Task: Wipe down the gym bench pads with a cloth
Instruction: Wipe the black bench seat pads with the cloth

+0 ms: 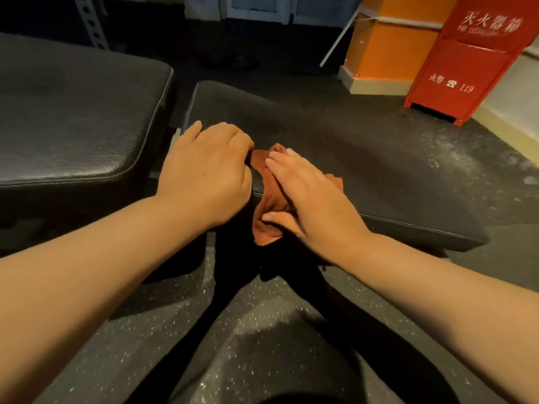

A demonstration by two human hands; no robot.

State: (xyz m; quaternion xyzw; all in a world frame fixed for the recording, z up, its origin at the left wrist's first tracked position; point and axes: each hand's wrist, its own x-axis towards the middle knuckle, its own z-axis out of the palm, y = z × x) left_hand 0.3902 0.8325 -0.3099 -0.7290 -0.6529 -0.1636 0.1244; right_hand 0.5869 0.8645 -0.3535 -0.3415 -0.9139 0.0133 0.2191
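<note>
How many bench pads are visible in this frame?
2. The left pad lies bare; the centre pad carries the cloth. More may lie outside the frame.

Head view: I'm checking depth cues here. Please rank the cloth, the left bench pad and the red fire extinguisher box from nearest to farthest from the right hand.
1. cloth: directly under the right hand, touching it.
2. left bench pad: across the gap, to the left.
3. red fire extinguisher box: on the floor, far back on the right.

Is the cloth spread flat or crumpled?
Crumpled: the cloth lies bunched over the pad edge, one end hanging down, under the right hand.
</note>
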